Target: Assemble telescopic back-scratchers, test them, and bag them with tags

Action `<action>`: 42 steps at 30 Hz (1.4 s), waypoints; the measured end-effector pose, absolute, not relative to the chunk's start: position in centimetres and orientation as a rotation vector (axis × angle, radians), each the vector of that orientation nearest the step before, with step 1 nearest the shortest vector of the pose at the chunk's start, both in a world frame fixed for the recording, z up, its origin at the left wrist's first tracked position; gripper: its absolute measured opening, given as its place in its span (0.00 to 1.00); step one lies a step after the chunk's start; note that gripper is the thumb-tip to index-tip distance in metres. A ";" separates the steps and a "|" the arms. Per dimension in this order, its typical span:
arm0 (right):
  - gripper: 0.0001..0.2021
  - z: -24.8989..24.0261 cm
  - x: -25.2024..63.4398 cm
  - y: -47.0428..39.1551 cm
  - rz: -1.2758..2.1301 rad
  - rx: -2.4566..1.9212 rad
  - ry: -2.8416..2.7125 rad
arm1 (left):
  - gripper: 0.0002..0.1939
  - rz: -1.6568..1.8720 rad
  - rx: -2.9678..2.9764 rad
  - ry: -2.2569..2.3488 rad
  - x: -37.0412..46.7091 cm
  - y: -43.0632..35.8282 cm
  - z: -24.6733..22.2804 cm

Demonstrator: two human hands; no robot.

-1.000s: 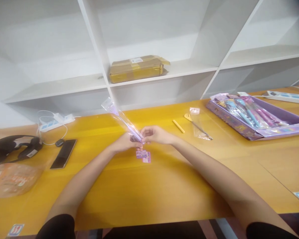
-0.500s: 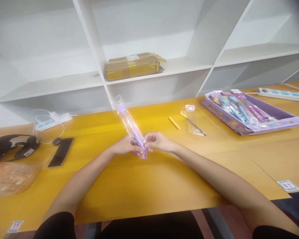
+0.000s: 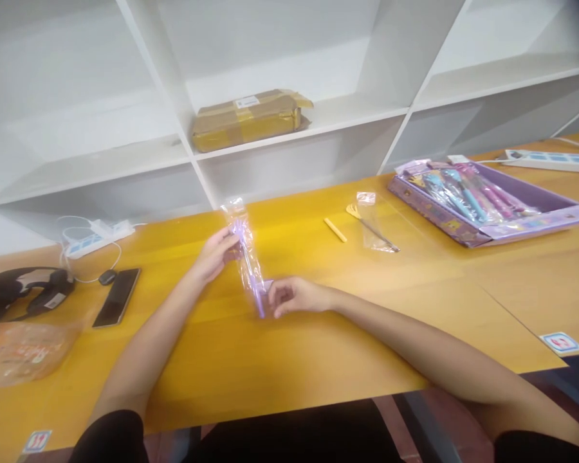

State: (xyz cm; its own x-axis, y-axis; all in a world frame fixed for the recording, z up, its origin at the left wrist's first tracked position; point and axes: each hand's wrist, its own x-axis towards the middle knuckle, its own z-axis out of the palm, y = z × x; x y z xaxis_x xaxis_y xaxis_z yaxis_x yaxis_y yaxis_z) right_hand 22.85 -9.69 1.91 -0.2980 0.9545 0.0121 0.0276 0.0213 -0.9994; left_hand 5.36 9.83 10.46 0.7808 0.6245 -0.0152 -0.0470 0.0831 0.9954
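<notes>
A purple back scratcher (image 3: 253,283) with a claw-shaped head lies slantwise in a clear plastic sleeve (image 3: 245,257). My left hand (image 3: 218,253) grips it near the head, thumb and fingers pinched through the plastic. By the lower handle end is my right hand (image 3: 294,297), its fingers loosely curled with a gap between thumb and forefinger. Its fingertips are close to the sleeve's purple end; whether they touch it is blurred. Farther right lie a yellow claw head on a dark rod (image 3: 374,229), a separate yellow handle (image 3: 335,229) and a clear wrapper (image 3: 379,239).
A purple display box (image 3: 439,222) of wrapped blue and pink scratchers stands at right. On the left are a phone (image 3: 116,298), a power strip (image 3: 99,239), a black neck-pillow-like object (image 3: 9,289) and an orange plastic bag (image 3: 24,354). A taped parcel (image 3: 246,122) rests on the shelf.
My left hand has moved up from the handle end to the claw head. The right hand has loosened and sits slightly lower, beside the handle end. The sleeve hangs more upright.
</notes>
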 end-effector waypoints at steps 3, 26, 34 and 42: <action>0.20 1.2 23.9 -8.9 0.845 -1.321 -1.663 | 0.14 0.523 1.434 0.570 5.5 9.5 10.6; 0.14 1.0 24.7 -6.3 0.877 -1.614 -1.576 | 0.11 0.772 1.521 0.517 5.7 9.3 10.1; 0.25 8.5 26.2 -7.0 0.901 -1.417 -1.316 | 0.19 0.760 1.610 0.518 5.3 9.6 9.9; 0.16 16.7 23.3 -7.5 0.194 -1.351 -1.389 | 0.20 0.751 1.544 0.551 4.9 8.3 11.4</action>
State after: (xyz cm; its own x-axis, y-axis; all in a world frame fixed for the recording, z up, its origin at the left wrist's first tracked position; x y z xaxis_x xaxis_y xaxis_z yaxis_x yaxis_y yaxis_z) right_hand 23.28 -7.50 16.75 0.2907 0.7695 0.5687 0.5842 0.3280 -0.7424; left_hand 4.88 8.35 11.40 0.6718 0.7271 0.1412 -0.0835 -0.1151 0.9898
